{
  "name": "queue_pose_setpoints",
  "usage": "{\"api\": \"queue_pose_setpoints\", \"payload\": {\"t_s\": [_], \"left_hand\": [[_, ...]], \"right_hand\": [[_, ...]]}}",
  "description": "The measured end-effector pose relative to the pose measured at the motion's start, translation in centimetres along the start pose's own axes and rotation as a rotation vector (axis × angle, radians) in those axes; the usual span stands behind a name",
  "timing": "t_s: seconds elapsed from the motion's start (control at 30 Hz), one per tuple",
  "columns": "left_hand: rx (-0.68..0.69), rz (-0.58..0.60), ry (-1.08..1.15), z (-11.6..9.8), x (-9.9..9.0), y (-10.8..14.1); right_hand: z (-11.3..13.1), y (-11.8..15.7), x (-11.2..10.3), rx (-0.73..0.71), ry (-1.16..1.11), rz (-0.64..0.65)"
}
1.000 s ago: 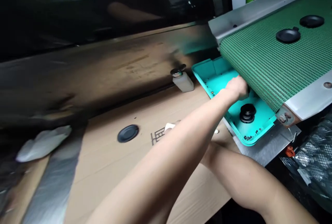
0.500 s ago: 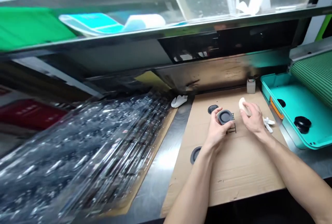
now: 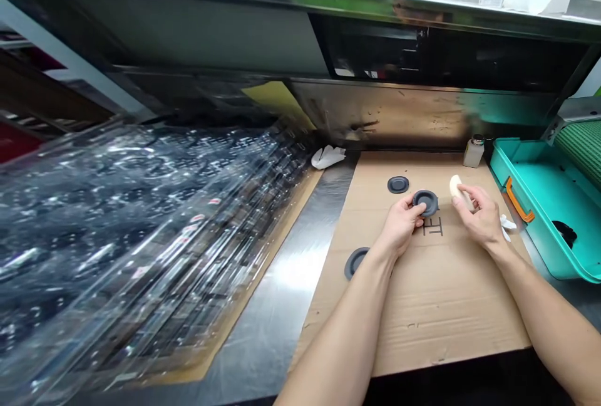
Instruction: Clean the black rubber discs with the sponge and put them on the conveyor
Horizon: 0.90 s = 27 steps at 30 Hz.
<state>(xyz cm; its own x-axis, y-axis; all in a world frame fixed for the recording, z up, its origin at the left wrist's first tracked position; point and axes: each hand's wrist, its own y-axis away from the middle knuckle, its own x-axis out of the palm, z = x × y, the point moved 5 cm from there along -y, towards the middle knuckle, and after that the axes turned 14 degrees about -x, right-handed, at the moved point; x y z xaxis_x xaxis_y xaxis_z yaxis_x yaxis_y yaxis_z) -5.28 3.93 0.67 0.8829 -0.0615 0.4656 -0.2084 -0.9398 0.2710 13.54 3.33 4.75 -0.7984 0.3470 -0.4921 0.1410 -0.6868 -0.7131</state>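
Observation:
A round dark disc (image 3: 428, 202) with a raised rim is pinched between the thumb and fingers of my left hand (image 3: 401, 221), above the cardboard sheet (image 3: 436, 306). My right hand (image 3: 481, 213), just to the right, grips a cream-coloured pad (image 3: 455, 187) that sticks up past the fingertips. Pad and disc are apart. Another dark disc (image 3: 398, 185) lies on the cardboard beyond my left hand. A third, larger one (image 3: 355, 262) is partly covered by my left forearm. Black marks are drawn on the cardboard between my hands.
Clear plastic trays (image 3: 154, 237) are piled at the left. A teal bin (image 3: 549, 218) with an orange handle holds a black part (image 3: 565, 232) at the right. A small bottle (image 3: 474, 151) stands at the back. Crumpled white pieces lie at the back left (image 3: 327, 156) and beside my right wrist (image 3: 507, 224).
The camera view has shifted, and the shelf sits higher in the picture. My left thumb now lies across the disc's face instead of at its edge. Both hands keep their items.

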Motion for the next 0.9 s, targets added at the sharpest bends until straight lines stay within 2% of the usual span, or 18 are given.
{"api": "queue_pose_setpoints", "payload": {"t_s": [0.1, 0.2, 0.27, 0.33, 0.4, 0.5, 0.6, 0.73, 0.9], "left_hand": [[0.017, -0.036, -0.023, 0.1, 0.0, -0.1], [0.019, -0.036, -0.018, 0.1, 0.4, 0.2], [0.017, -0.034, -0.002, 0.0, 0.6, 0.3], [0.009, -0.025, 0.008, 0.0, 0.7, 0.4], [-0.003, -0.021, -0.002, 0.0, 0.8, 0.6], [-0.013, -0.032, -0.045, 0.1, 1.0, 0.7], [-0.023, -0.014, -0.042, 0.5, 1.4, 0.8], [-0.058, -0.003, 0.014, 1.3, 1.9, 0.6], [-0.056, -0.068, 0.231, 1.8, 2.3, 0.6]], "right_hand": [[-0.7, 0.0, 0.1, 0.013, 0.053, 0.051], [-0.5, 0.1, 0.4, -0.01, 0.076, 0.086], [0.1, 0.0, 0.5, -0.081, 0.047, 0.134], [0.6, 0.0, 0.8, -0.18, 0.026, 0.247], [0.2, 0.0, 0.5, -0.217, 0.105, 0.313], [-1.6, -0.4, -0.8, -0.144, 0.289, 0.221], [-2.3, -0.7, -1.4, -0.111, 0.295, 0.153], [-0.7, -0.5, -0.8, -0.124, 0.167, 0.103], [3.1, 1.1, 2.5, -0.162, -0.027, 0.254]]}}
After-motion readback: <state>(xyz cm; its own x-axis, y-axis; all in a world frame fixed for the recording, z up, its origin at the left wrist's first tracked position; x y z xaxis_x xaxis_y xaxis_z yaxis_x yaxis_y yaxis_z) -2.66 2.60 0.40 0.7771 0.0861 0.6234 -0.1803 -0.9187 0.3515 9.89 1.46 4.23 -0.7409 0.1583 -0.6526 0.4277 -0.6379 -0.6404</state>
